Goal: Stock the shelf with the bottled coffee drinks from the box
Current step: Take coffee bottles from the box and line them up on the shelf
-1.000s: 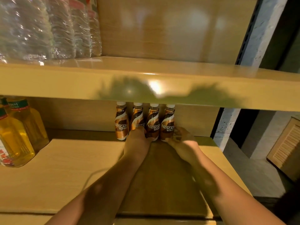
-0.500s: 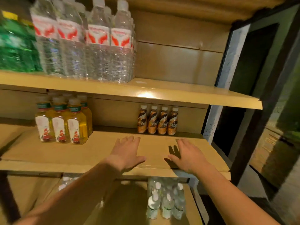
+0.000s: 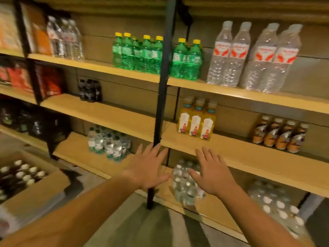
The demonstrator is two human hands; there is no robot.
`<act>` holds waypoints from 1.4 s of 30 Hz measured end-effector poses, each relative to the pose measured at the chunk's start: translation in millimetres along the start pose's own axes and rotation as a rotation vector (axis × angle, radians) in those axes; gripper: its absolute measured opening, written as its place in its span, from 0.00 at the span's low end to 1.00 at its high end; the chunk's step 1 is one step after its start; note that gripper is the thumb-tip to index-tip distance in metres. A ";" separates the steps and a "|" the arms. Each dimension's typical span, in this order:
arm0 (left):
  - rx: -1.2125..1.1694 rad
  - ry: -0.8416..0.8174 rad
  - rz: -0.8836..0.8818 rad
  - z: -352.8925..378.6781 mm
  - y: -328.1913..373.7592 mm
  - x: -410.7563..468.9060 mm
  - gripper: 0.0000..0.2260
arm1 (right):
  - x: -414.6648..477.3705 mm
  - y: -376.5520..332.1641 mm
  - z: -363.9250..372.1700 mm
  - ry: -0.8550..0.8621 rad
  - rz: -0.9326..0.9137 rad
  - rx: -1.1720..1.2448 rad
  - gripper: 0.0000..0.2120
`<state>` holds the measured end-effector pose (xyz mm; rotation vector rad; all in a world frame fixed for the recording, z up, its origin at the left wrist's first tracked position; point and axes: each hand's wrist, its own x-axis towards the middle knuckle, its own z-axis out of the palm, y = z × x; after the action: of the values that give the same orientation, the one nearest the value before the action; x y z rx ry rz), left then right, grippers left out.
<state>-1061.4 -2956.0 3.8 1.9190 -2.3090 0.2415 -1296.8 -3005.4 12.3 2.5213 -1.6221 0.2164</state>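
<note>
Several brown bottled coffee drinks [image 3: 279,135] stand in a row at the back right of the wooden shelf [image 3: 249,154]. My left hand [image 3: 148,166] and my right hand [image 3: 212,172] hover in the air in front of the shelf's edge, fingers spread, holding nothing. A cardboard box [image 3: 30,191] at the lower left holds several more dark bottles with white caps [image 3: 21,173].
A black upright post [image 3: 160,111] splits the shelving just behind my left hand. Yellow drink bottles [image 3: 196,122] stand left of the coffee. Green bottles [image 3: 154,54] and water bottles [image 3: 252,57] fill the shelf above. Small water bottles [image 3: 108,141] sit lower down.
Both hands left the coffee bottles on the shelf and drew back empty. The view pulled away and swung left, bringing the box into sight.
</note>
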 end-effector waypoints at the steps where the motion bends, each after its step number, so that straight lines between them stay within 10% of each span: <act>1: 0.020 -0.010 -0.051 0.7 -28.8 -19.3 0.40 | 10.3 -35.5 5.0 -0.006 -0.048 0.019 0.37; 14: 0.146 -0.156 -0.625 33.0 -370.5 -235.4 0.39 | 151.4 -446.7 94.6 -0.088 -0.622 0.193 0.35; 25: 0.072 -0.309 -0.705 108.5 -627.3 -262.7 0.40 | 272.8 -651.8 213.8 -0.258 -0.638 0.270 0.35; 31: -0.157 -0.416 -0.620 188.1 -747.4 -239.1 0.43 | 295.8 -721.9 279.1 -0.372 -0.389 0.399 0.34; 42: -0.976 -0.662 -0.625 325.6 -842.1 -158.0 0.35 | 296.0 -799.8 358.7 -0.494 0.648 0.982 0.24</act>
<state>-203.8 -3021.1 -312.9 2.0845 -1.3758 -1.4473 -430.0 -3009.0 -311.2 2.6146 -3.1384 0.6208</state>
